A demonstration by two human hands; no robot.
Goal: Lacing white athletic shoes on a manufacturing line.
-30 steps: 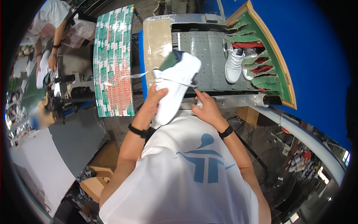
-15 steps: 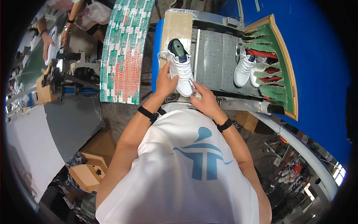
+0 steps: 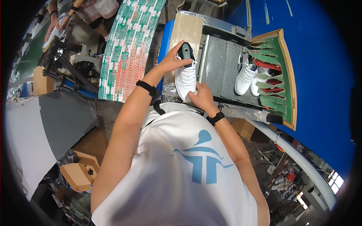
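A white lace-up sneaker (image 3: 185, 81) with a dark collar and a green insert inside lies on a tan board (image 3: 186, 26), toe toward me. Around its heel end goes my left hand (image 3: 173, 60), the thumb on the tongue side and the fingers at the back of the collar. My right hand (image 3: 203, 98) is closed beside the toe, its fingertips against the shoe's right side. A small pale thing seems to be between those fingertips, too little of it showing to name. Both wrists wear black bands.
Right of the board runs a grey perforated conveyor (image 3: 222, 64). Another pair of white sneakers (image 3: 245, 79) stands there before a wood-framed opening with torn green flaps (image 3: 273, 100). Left is a green-and-white taped panel (image 3: 128, 49); beyond it a co-worker's hands (image 3: 52, 30) handle a shoe.
My left hand has shifted from the shoe's left side up to its heel. My right hand has curled closer at the toe. The pair on the conveyor sits slightly farther out of the flaps.
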